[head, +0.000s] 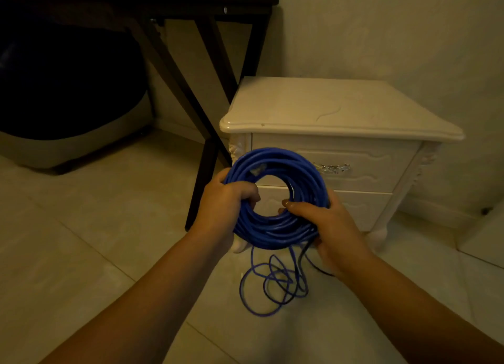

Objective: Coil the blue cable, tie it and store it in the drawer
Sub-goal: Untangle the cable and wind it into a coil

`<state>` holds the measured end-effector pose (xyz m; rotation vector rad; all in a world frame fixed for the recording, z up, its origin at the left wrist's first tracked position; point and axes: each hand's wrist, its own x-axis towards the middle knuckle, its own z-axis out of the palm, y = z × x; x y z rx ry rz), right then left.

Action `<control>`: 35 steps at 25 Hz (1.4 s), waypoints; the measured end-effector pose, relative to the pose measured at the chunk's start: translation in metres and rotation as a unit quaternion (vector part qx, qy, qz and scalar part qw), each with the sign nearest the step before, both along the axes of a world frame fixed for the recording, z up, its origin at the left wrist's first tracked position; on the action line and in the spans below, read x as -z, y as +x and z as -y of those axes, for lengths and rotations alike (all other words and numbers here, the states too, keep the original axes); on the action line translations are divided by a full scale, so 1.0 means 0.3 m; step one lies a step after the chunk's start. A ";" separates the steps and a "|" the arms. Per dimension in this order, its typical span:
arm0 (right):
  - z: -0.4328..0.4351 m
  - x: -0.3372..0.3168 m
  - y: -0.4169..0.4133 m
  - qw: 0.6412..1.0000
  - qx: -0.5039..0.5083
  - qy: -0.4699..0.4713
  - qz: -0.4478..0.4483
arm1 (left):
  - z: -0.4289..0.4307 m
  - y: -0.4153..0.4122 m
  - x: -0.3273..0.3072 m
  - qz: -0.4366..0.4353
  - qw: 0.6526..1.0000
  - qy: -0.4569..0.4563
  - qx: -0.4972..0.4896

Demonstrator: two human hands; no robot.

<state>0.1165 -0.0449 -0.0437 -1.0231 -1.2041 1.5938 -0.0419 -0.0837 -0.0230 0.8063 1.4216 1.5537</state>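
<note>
Loose cable loops (272, 284) litter the floor (81, 254) before the closed drawer (354, 170); both sides lie open.

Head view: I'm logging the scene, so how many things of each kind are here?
Hands: 2, left hand and right hand
Blue cable: 1
Nightstand: 1
Dark table: 1
Total: 5

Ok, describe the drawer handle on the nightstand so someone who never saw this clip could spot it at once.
Start at the cream-white carved nightstand standing on the tiled floor to the right of the dark folding table. On its upper drawer front, just right of the blue cable coil held by both hands, sits the small metal handle. It is the only shiny, silvery piece on the pale front.
</note>
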 end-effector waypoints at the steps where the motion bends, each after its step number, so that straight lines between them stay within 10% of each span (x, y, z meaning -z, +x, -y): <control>1: 0.008 0.016 -0.017 0.999 0.019 -0.029 -0.036 | 0.004 0.013 0.004 0.033 0.999 0.007 -0.007; 8: 0.039 0.038 -0.035 0.982 0.055 -0.129 -0.130 | 0.037 0.084 0.058 0.116 0.993 0.033 -0.013; 15: -0.016 -0.093 0.032 0.984 0.062 0.078 0.147 | 0.030 0.028 0.009 -0.020 0.994 0.001 0.106; 23: 0.021 -0.071 0.008 0.756 -0.074 0.404 0.510 | 0.038 0.029 0.029 -0.400 0.893 0.038 0.201; 35: -0.026 -0.072 0.035 0.946 -0.056 0.228 0.224 | -0.005 0.030 0.002 -0.140 0.989 0.010 0.057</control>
